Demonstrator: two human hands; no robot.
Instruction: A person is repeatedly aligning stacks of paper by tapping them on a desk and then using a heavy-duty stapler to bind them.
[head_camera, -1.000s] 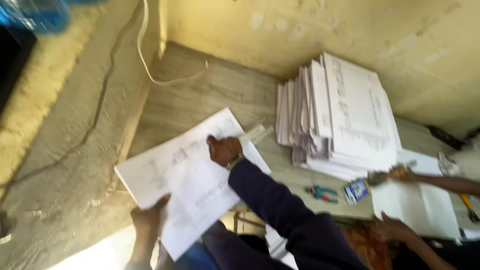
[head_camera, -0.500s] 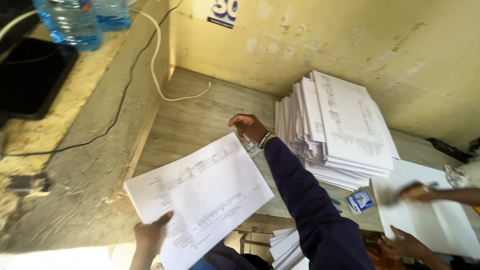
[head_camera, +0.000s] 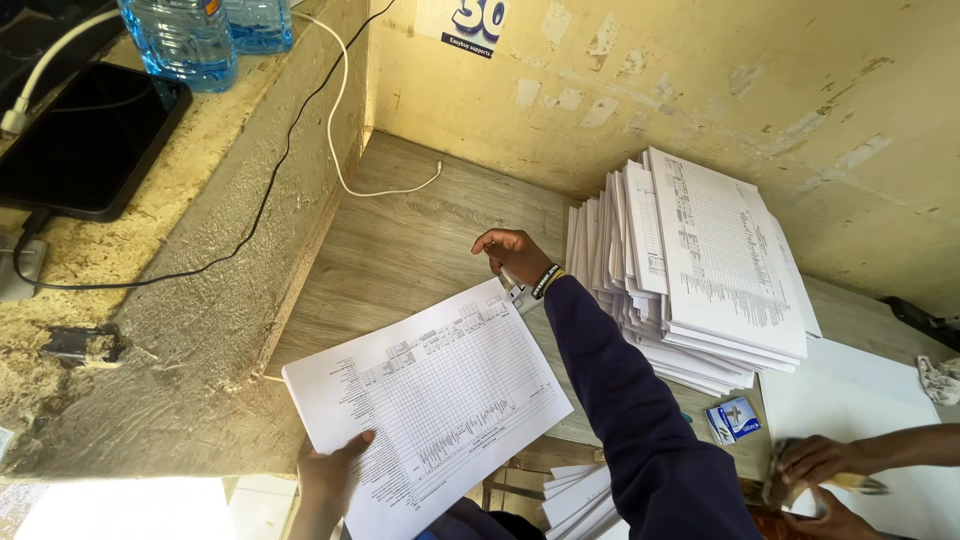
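A printed sheet (head_camera: 430, 400) covered in fine tables lies slanted across the near edge of the wooden desk (head_camera: 420, 225). My left hand (head_camera: 330, 475) pinches its near corner from below. At the sheet's far corner, my right hand (head_camera: 510, 255), in a dark blue sleeve with a wristband, is closed on a small light-coloured object; what it is I cannot make out. To the right stands a tall fanned stack of printed sheets (head_camera: 700, 265).
Another person's hands (head_camera: 815, 470) work over white paper (head_camera: 860, 400) at the right. A small blue box (head_camera: 733, 418) lies by the stack. On the left ledge (head_camera: 160, 330) are a dark tablet (head_camera: 85, 140), water bottles (head_camera: 185, 40) and cables (head_camera: 340, 140). More sheets (head_camera: 575, 495) sit below the desk.
My right hand has lifted off the middle of the sheet and moved to its far corner. The view has tilted upward, showing more of the ledge and wall.
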